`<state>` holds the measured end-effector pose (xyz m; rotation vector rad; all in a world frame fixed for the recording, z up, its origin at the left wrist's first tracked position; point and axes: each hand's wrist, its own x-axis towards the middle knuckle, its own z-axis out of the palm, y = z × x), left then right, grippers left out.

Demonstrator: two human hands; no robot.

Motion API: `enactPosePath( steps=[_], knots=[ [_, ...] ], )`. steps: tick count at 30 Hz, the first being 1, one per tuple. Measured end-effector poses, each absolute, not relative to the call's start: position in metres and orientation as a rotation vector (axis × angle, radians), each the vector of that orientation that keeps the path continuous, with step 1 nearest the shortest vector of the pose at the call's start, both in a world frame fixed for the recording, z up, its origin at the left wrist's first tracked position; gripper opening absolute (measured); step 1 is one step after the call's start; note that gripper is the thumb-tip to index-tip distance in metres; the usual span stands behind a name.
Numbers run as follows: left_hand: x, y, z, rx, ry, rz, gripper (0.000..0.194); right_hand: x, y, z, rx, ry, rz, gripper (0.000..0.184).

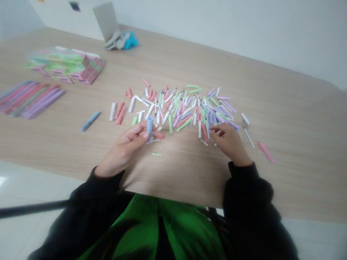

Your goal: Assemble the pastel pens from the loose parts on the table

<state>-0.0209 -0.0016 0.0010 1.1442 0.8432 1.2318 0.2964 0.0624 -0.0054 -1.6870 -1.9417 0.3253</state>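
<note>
Upright between the thumb and fingers of my left hand (130, 144) is a blue pen barrel (150, 126), a hollow tube with its open end up. My right hand (226, 141) is at the near right edge of a spread of pen parts (180, 110), its fingers bent together beside a blue piece (208, 129). Whether those fingertips grip a part is hidden. The spread mixes white, red, green, purple and blue caps and barrels with thin refills. A small green clip (157, 154) lies on the table between my hands.
At the left lie a row of assembled-looking pens (32, 99) and a single blue pen (90, 121). Behind them are stacked pink and green boxes (67, 65). Grey and blue cloth (123, 40) rests near a white box (81, 16). A pink barrel (266, 151) lies at the right.
</note>
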Motion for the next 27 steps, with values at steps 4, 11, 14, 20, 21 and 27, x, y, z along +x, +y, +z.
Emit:
enactPosePath(
  steps=[4,11,14,20,21,27],
  knots=[
    [-0.018,-0.003,0.005,1.271,0.931,1.181,0.023,0.276,0.061,-0.003,-1.857,-2.037,0.27,0.023],
    [-0.017,-0.004,0.006,1.349,0.988,1.133,0.023,0.278,0.064,0.008,-1.965,-2.01,0.255,0.03],
    [-0.017,-0.004,0.006,1.369,0.998,1.118,0.023,0.283,0.068,0.007,-1.963,-2.022,0.259,0.026],
    [-0.016,-0.003,0.006,1.373,1.0,1.12,0.021,0.251,0.1,0.011,-1.99,-2.109,0.159,0.023],
    [-0.016,-0.003,0.005,1.369,0.994,1.118,0.021,0.246,0.108,0.012,-2.02,-2.129,0.148,0.024],
    [-0.016,-0.003,0.001,1.34,1.008,1.124,0.021,0.232,0.151,0.008,-2.119,-2.215,0.146,0.028]
  ],
)
